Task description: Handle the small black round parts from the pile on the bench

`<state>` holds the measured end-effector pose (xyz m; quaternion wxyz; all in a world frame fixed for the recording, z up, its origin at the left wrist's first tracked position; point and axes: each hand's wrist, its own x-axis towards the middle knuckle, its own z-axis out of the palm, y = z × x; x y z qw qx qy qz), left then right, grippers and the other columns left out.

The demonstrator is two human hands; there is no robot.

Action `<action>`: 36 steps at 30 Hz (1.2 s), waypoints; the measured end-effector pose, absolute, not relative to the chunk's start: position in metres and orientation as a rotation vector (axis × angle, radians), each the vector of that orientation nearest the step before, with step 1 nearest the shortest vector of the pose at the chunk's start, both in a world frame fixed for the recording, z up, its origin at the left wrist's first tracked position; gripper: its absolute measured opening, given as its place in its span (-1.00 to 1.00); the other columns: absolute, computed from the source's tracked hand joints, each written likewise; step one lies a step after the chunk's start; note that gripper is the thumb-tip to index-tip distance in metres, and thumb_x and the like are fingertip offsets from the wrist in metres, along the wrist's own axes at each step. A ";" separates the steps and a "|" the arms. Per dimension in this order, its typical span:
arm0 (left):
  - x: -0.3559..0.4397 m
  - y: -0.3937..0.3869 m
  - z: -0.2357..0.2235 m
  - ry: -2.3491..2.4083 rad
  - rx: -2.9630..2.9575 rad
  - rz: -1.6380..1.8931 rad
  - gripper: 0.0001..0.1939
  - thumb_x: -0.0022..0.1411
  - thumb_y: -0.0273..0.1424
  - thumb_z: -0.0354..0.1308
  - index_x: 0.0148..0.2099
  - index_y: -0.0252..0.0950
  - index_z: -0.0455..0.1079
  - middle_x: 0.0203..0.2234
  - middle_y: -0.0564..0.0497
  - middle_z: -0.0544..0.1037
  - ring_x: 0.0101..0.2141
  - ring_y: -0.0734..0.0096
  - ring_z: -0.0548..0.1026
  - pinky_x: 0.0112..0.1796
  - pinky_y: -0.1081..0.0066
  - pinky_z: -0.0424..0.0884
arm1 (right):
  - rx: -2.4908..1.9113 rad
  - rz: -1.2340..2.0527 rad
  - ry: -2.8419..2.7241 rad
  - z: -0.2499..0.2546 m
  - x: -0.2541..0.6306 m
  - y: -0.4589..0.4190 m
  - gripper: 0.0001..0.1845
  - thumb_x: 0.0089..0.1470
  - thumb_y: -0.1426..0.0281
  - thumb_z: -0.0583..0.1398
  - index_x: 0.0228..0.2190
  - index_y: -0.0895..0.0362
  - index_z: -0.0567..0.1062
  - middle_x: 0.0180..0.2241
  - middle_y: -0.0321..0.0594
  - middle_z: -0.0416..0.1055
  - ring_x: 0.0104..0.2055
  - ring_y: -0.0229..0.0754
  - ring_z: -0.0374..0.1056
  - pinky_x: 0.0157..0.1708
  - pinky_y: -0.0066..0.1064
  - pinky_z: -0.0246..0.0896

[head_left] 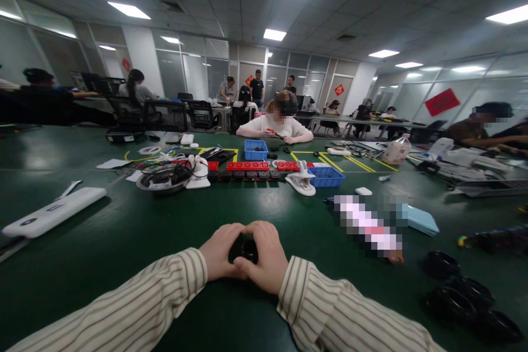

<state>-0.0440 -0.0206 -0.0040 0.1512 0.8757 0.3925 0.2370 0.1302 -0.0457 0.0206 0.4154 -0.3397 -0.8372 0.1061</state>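
Note:
My left hand (220, 250) and my right hand (266, 258) meet low in the middle of the green table (124, 253). Both are curled around one small round black object (244, 249), which shows only between the thumbs. The fingers of both hands are closed on it. Striped sleeves cover both forearms. Several similar black round parts (462, 291) lie to the right of my hands.
A white flat device (53, 212) lies at the left. Red and black blocks (247, 169), two blue bins (256, 149), a white clamp (302, 181) and a metal bowl of cables (163, 177) stand mid-table. A person (275, 124) sits opposite; others work behind and at the right.

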 end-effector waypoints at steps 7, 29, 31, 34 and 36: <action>-0.037 -0.029 0.004 1.170 2.577 0.664 -0.46 -0.21 -0.21 0.35 -0.16 -0.31 0.32 -0.27 -0.05 0.42 -0.20 0.13 0.37 0.02 0.00 0.07 | -1.102 0.212 -2.143 0.014 0.125 -0.042 -0.70 -0.12 0.22 0.23 -0.44 0.14 0.29 -0.40 -0.26 0.25 -0.31 -0.16 0.14 -0.25 -0.28 0.04; -0.044 -0.024 0.001 1.071 2.531 0.724 -0.28 -0.25 -0.11 0.35 -0.06 -0.31 0.22 -0.19 -0.09 0.36 -0.18 0.09 0.34 -0.09 0.07 0.25 | -0.981 0.229 -2.132 0.020 0.127 -0.046 -0.64 -0.11 0.14 0.16 -0.35 0.15 0.29 -0.36 -0.20 0.27 -0.29 -0.12 0.17 -0.24 -0.25 0.08; -0.042 -0.027 0.004 1.106 2.579 0.735 -0.27 -0.28 -0.08 0.36 -0.09 -0.33 0.23 -0.22 -0.09 0.37 -0.18 0.08 0.34 -0.03 0.01 0.16 | -1.077 0.200 -2.142 0.018 0.126 -0.044 -0.64 -0.12 0.14 0.20 -0.39 0.14 0.27 -0.39 -0.24 0.26 -0.32 -0.15 0.16 -0.26 -0.28 0.06; -0.039 -0.028 0.005 1.127 2.608 0.733 -0.48 -0.21 -0.21 0.34 -0.21 -0.33 0.30 -0.28 -0.06 0.39 -0.21 0.13 0.35 0.03 -0.02 0.03 | -1.105 0.186 -2.184 0.018 0.126 -0.044 -0.70 -0.09 0.19 0.20 -0.44 0.14 0.28 -0.41 -0.27 0.26 -0.33 -0.18 0.16 -0.25 -0.30 0.04; -0.039 -0.027 0.004 1.106 2.584 0.737 -0.61 -0.19 -0.31 0.32 -0.28 -0.33 0.34 -0.33 -0.03 0.39 -0.24 0.17 0.36 -0.01 0.04 0.11 | -1.072 0.196 -2.201 0.020 0.126 -0.045 -0.76 -0.07 0.23 0.19 -0.44 0.14 0.30 -0.41 -0.26 0.28 -0.32 -0.18 0.17 -0.24 -0.30 0.04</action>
